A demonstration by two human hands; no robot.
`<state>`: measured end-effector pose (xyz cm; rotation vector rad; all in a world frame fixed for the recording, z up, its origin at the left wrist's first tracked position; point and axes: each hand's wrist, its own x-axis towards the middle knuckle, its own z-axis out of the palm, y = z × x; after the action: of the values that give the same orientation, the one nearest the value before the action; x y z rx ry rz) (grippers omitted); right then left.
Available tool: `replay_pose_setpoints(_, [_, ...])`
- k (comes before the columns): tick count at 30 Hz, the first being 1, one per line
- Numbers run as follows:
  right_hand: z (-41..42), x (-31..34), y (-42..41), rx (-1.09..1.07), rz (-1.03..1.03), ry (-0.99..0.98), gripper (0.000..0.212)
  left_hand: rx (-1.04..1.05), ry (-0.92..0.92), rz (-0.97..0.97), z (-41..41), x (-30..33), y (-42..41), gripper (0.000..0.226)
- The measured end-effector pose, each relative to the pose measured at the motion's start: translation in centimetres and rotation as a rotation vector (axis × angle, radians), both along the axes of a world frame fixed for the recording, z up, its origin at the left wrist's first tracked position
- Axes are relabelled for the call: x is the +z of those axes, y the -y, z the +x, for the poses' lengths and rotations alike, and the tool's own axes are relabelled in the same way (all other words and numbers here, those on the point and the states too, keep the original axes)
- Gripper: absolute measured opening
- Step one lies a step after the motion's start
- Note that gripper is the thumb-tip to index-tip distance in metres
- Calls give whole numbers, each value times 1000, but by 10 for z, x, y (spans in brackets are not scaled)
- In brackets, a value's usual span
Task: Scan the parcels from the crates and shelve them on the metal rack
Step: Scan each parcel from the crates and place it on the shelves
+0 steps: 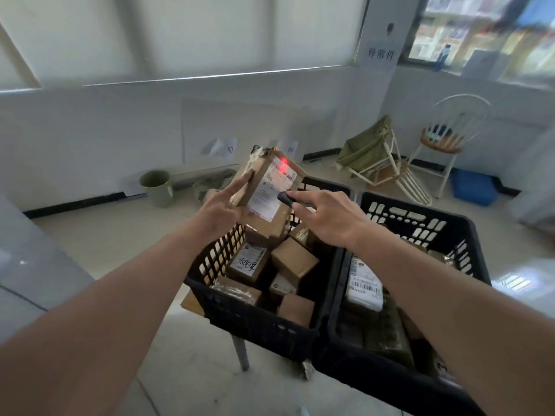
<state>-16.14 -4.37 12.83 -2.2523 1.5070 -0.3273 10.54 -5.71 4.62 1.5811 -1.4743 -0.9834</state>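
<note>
Scan step in hand. My left hand [220, 210] grips a brown cardboard parcel [267, 199] by its left edge, index finger stretched up along the side, thumb hidden behind. The parcel is held tilted, label side toward me, above the far rim of the left crate [258, 322]. My right hand [327, 217] sits at 3 o'clock of the parcel, fingers curled round a small black scanner [285, 197], index finger extended along it, nose aimed at the label. Red scan dot [283, 161] lands near the label's [271, 187] top edge, at 12 o'clock of the scanner. I can't tell whether the dot is on the barcode itself; print too small.

Left crate, black and slotted, holds several more small brown boxes, one with handwritten characters on its label [247, 264]. The right crate [420, 223] touches it at 3 o'clock and holds a white bag parcel [365, 285] with barcode up, plus dark wrapped packs. So plenty remains; I judge the task is far from done.

Next move, I reckon: confirm the read, maybe slide the beam down onto the barcode, then carry this parcel to the metal rack. Rack isn't in view, so that means turning away from the crates. Keep left-hand grip firm; parcel is held by one edge only.
</note>
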Motion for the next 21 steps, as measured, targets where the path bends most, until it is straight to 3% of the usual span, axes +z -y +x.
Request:
replay_pose_setpoints(15, [-38, 41, -31, 162, -7, -134, 45, 52, 16, -30, -24, 49, -46, 84])
replay_pose_setpoints(21, [-61, 28, -11, 75, -31, 98, 45, 77, -163, -28, -57, 66, -55, 79])
